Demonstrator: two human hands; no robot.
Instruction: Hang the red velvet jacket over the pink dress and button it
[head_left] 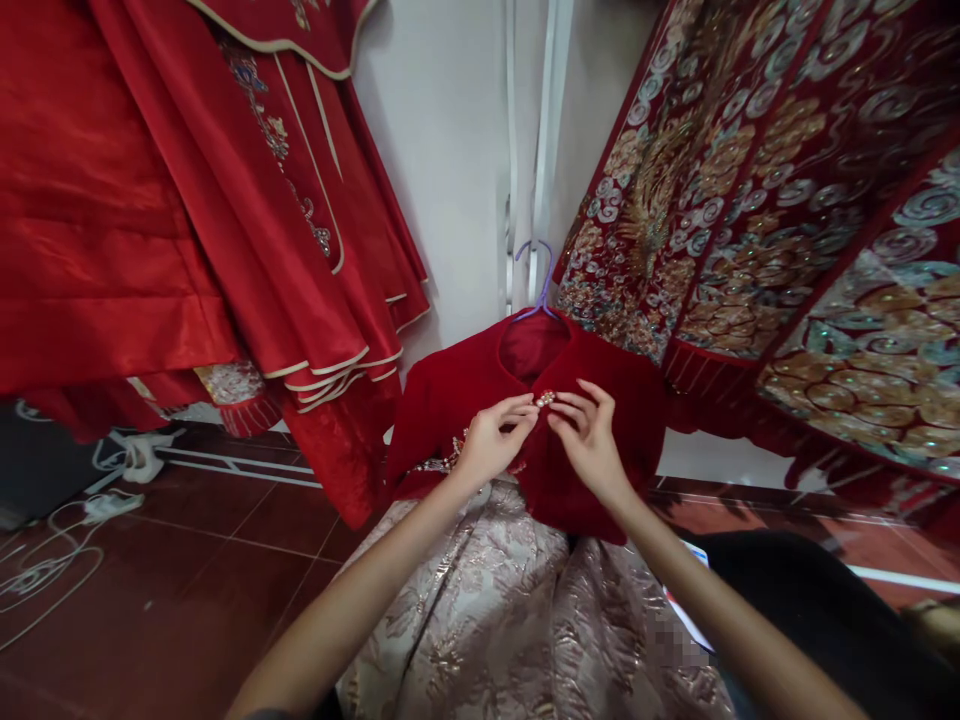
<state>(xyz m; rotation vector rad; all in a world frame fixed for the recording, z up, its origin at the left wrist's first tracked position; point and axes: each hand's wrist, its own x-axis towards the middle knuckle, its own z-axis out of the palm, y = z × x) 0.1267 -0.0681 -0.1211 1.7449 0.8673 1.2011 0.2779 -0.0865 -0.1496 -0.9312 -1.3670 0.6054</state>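
Note:
A dark red velvet jacket [465,365] hangs in front of me on a purple hanger [543,285]. At its front opening, just under the neckline, is a small beaded clasp [545,398] with pearl-like and gold parts. My left hand [495,432] pinches the clasp from the left with thumb and fingertips. From the other side, my right hand [589,440] has its thumb and index finger at the clasp, the remaining fingers raised and spread. Beaded embroidery [442,460] shows on the jacket beside my left wrist. Below hangs a silvery-pink brocade skirt [480,610].
Red garments with pale piping [322,290] hang at left, and heavily embroidered ones [750,230] at right. A white cable and power strip [105,508] lie on the tiled floor [202,580]. A dark rounded object [795,600] stands at lower right.

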